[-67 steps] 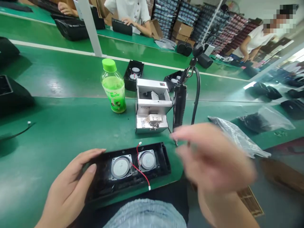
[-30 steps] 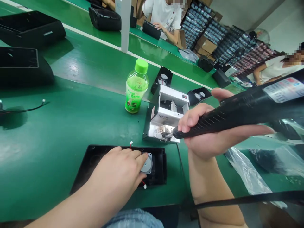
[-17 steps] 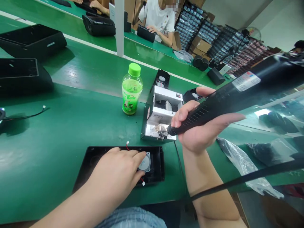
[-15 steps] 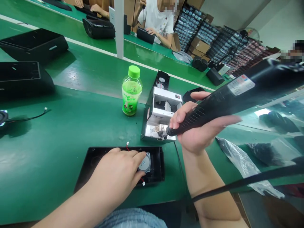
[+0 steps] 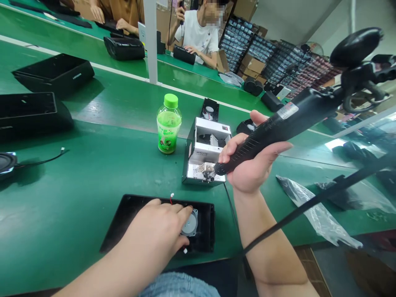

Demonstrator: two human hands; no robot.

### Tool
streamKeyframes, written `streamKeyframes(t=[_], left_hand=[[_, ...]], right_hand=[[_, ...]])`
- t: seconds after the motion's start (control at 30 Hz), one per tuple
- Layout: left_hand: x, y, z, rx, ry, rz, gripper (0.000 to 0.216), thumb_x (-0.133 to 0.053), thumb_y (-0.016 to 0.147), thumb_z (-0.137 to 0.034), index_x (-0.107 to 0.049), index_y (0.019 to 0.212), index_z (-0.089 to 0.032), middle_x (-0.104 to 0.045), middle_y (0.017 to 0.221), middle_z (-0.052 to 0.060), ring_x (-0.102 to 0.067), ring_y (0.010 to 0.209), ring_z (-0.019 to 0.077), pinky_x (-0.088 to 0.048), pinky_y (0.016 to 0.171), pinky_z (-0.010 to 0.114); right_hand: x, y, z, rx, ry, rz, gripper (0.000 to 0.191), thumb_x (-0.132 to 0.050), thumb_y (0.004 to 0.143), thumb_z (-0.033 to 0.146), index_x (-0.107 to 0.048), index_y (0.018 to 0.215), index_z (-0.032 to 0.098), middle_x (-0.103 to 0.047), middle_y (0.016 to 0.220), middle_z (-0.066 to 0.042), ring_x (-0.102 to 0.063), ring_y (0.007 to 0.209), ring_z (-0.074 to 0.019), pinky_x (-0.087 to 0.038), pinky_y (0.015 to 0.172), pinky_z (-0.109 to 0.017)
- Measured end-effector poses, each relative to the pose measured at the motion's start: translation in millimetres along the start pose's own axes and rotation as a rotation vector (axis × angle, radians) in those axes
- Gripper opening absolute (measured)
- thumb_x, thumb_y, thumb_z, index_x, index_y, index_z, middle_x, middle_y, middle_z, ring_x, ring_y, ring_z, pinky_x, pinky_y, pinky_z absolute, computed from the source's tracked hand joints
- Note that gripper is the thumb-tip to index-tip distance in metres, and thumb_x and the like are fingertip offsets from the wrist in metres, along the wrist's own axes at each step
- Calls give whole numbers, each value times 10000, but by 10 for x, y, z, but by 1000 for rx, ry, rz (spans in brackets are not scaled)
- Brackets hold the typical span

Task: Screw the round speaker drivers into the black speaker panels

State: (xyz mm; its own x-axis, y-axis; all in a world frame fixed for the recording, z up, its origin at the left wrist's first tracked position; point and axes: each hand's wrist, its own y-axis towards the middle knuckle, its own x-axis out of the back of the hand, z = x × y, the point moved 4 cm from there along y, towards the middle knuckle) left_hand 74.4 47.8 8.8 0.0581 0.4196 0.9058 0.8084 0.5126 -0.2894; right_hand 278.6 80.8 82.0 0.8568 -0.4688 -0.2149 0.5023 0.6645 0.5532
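My right hand [image 5: 250,165] is closed around a black electric screwdriver [image 5: 278,128], whose tip rests at the outlet of a small silver screw feeder box [image 5: 206,159]. My left hand [image 5: 157,225] lies flat with fingers together on a black speaker panel [image 5: 204,229] near the table's front edge, covering one round speaker driver; the other driver [image 5: 189,224] shows beside my fingertips. A red wire with a white plug [image 5: 172,197] sticks up from the panel.
A green drink bottle [image 5: 168,126] stands left of the feeder. Black speaker housings [image 5: 52,72] sit at far left, more speaker parts [image 5: 209,110] behind the feeder. A clear plastic bag [image 5: 315,210] lies right. Other people work across the green table [image 5: 77,173].
My right hand took up the screwdriver and brought its tip to the feeder's outlet. My left hand slid from the panel's left end onto the speaker drivers.
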Motion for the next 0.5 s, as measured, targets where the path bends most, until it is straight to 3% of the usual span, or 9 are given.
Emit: streamKeyframes(t=[0.13, 0.23, 0.3, 0.37, 0.43, 0.5], left_hand=[[-7, 52, -71, 36, 2, 9, 521, -796, 991, -319, -707, 1500, -255, -804, 1399, 112, -784, 1236, 364, -614, 1016, 551], [22, 40, -66, 28, 8, -20, 567, -855, 947, -356, -719, 1489, -260, -815, 1374, 111, -777, 1252, 378, -625, 1034, 548], [46, -75, 24, -15, 3, -98, 575, -844, 956, -378, -710, 1504, -267, -814, 1379, 101, -784, 1238, 356, -638, 1033, 515], [80, -273, 211, -62, -1, -258, 630, -847, 946, -460, -681, 1534, -306, -789, 1437, 80, -780, 1244, 339, -649, 1020, 490], [104, -485, 460, -87, 43, -442, 956, -937, 801, -616, -557, 1641, -364, -672, 1608, 86, -695, 1382, 399, -616, 1089, 556], [61, -596, 672, -112, 119, -477, 1364, -1024, 614, -661, -338, 1760, -384, -496, 1758, 119, -563, 1512, 485, -543, 1173, 662]], right_hand=[[-28, -8, -16, 26, 59, 70, 707, -433, 973, 903, -659, 1298, 317, -578, 629, 60, -515, 409, -152, -430, 387, -306], [-58, -24, -11, 39, 81, 114, 698, -474, 970, 891, -671, 1320, 320, -603, 636, 58, -514, 411, -153, -430, 384, -310], [-71, -33, -4, 51, 96, 139, 712, -517, 962, 883, -665, 1378, 324, -619, 649, 55, -519, 421, -149, -435, 386, -301], [-69, -35, 0, 70, 112, 144, 695, -537, 970, 864, -654, 1414, 342, -628, 661, 55, -525, 427, -142, -442, 384, -287], [-53, -28, -6, 91, 120, 130, 652, -543, 982, 843, -644, 1413, 363, -630, 675, 61, -532, 425, -134, -456, 385, -276], [-30, -16, -23, 100, 120, 111, 637, -554, 976, 844, -631, 1399, 374, -636, 698, 66, -550, 431, -130, -473, 395, -275]])
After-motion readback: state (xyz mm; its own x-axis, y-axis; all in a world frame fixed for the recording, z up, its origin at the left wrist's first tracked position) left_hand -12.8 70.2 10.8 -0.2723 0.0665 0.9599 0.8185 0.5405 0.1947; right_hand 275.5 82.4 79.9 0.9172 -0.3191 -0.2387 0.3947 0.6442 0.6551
